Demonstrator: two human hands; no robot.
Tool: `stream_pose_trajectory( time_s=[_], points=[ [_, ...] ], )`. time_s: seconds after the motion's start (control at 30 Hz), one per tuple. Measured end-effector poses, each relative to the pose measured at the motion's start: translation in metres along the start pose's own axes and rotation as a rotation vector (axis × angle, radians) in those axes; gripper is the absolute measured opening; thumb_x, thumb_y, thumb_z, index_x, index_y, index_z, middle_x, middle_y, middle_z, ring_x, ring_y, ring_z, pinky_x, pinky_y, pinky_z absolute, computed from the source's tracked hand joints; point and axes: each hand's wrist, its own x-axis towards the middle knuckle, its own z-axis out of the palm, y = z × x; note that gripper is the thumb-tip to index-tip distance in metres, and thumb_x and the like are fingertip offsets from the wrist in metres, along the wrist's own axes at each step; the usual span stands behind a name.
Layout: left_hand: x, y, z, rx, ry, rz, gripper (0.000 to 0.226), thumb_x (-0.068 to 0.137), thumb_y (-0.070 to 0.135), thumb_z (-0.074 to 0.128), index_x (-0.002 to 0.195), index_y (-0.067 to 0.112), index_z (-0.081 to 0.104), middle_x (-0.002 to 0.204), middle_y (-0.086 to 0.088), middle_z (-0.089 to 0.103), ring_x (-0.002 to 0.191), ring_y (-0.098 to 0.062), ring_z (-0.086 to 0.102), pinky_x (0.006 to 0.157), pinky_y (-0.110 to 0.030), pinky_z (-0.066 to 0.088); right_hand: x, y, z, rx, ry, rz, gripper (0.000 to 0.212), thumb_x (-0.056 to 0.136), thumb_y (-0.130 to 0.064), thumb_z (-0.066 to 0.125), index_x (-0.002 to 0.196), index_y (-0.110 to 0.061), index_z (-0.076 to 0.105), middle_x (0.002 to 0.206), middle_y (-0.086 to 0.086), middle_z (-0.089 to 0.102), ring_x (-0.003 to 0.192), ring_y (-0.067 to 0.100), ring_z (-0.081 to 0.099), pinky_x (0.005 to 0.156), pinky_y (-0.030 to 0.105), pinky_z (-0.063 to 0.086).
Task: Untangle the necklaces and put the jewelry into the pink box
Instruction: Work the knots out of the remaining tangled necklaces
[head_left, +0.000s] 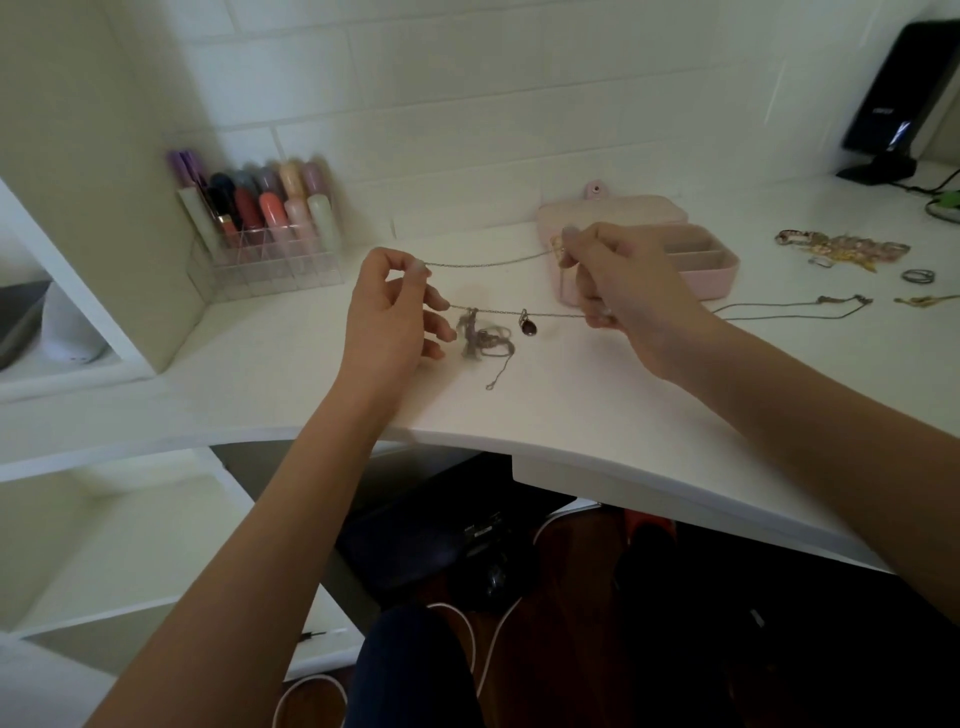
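Note:
A thin silver necklace chain (488, 262) is stretched above the white desk between my two hands. My left hand (397, 306) pinches it at the left, my right hand (623, 291) pinches it at the right. From the lower strand hang a dark oval pendant (528, 326) and a blurred tangle of chain (480, 340). The pink box (706, 283) lies open just behind my right hand, its compartments showing. Another chain (789, 306) lies on the desk to the right.
A clear organizer of lipsticks (260, 228) stands at the back left beside a shelf unit. Rings (918, 275) and gold-pink jewelry (841, 247) lie at the far right. A black speaker (898, 98) stands in the back right corner. The desk's curved front edge (571, 452) is near.

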Motion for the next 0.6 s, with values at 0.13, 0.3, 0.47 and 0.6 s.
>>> stream_pose_trajectory(
  time_s=[0.13,0.3,0.47,0.6],
  points=[
    [-0.001,0.0,0.001,-0.018,0.02,0.048,0.016,0.103,0.015,0.036,0.089,0.019,0.043,0.066,0.0,0.051,0.049,-0.008,0.052,0.049,-0.022,0.049,-0.001,0.005,0.003,-0.189,-0.034,-0.12,0.031,0.097,-0.03,0.053,0.069,-0.017,0.053,0.042,-0.014,0.044,0.041,0.005,0.033,0.046,0.019,0.028],
    [-0.001,0.001,0.002,-0.091,-0.008,0.028,0.016,0.104,0.014,0.034,0.09,0.015,0.043,0.067,-0.004,0.052,0.057,-0.013,0.063,0.062,-0.027,0.056,0.002,0.016,0.003,-0.479,0.015,-0.239,0.029,0.094,-0.036,0.056,0.071,-0.019,0.057,0.038,-0.013,0.039,0.042,0.005,0.034,0.054,0.024,0.029],
    [-0.001,0.001,0.002,-0.133,-0.058,0.017,0.017,0.104,0.016,0.033,0.091,0.015,0.044,0.066,-0.003,0.048,0.062,-0.011,0.057,0.078,-0.038,0.058,0.003,0.013,0.004,-0.252,-0.027,-0.165,0.028,0.097,-0.03,0.053,0.074,-0.015,0.056,0.047,-0.011,0.044,0.04,0.004,0.031,0.044,0.018,0.026],
    [-0.002,0.005,0.003,-0.241,-0.129,-0.082,0.019,0.105,0.021,0.031,0.09,0.015,0.042,0.064,0.0,0.039,0.057,-0.01,0.045,0.071,-0.041,0.059,0.004,0.012,0.004,-0.119,-0.048,-0.091,0.028,0.098,-0.028,0.051,0.074,-0.014,0.056,0.054,-0.001,0.042,0.039,0.007,0.032,0.039,0.017,0.026]
  ],
)
